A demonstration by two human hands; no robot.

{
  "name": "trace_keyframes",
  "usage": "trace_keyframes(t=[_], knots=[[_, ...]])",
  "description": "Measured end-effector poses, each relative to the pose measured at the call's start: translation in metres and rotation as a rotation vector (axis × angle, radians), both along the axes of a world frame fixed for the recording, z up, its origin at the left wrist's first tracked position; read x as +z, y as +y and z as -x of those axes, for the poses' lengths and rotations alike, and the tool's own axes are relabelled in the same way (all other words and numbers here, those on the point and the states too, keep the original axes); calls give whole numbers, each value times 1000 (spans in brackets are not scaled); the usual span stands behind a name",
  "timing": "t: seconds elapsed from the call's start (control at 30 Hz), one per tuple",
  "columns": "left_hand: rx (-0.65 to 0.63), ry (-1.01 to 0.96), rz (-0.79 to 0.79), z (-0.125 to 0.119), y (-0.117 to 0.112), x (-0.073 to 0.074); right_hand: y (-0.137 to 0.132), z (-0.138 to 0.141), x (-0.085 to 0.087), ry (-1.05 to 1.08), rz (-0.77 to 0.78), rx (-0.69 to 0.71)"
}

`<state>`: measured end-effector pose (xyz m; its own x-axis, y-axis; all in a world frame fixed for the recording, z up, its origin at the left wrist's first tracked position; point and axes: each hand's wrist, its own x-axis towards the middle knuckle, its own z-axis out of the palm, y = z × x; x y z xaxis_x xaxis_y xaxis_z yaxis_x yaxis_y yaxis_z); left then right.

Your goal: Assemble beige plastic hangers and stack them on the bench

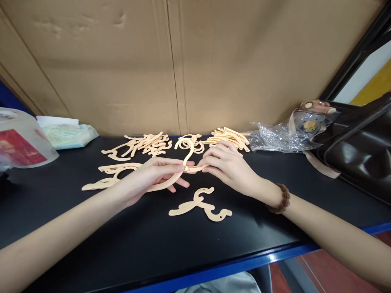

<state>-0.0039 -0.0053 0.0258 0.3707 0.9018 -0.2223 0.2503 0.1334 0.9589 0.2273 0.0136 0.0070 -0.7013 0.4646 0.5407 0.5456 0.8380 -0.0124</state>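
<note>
A peach-coloured plastic folding hanger (169, 184) is held above the table between both hands, its curved hook standing upright. My left hand (152, 173) pinches it near the joint where hook and arms meet. The fingers of my right hand (229, 165) are closed on the short arm on the other side of that joint. Below the hands, loose hook and arm pieces (210, 206) lie on the black table. Beside my left forearm rest folded hangers (102, 183), partly hidden by it.
Behind the hands lie a heap of hook pieces (149, 143), several rounded hooks (195, 147) and a stack of straight arms (232, 136). Clear plastic wrap (271, 138) and a dark bag (360, 142) are at right. A tissue pack (71, 134) and a tape roll (27, 140) stand left.
</note>
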Motion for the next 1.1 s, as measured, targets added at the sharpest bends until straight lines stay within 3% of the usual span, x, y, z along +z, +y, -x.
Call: trace_keyframes(t=[0.3,0.8,1.1], knots=[[-23,-37,50,1,1,0,0,-2,1,10,-17,32],[-77,35,6,2,2,-2,2,-2,0,8,30,58],[-144,137,-121,-1,3,-8,6,-1,-6,-29,108,35]])
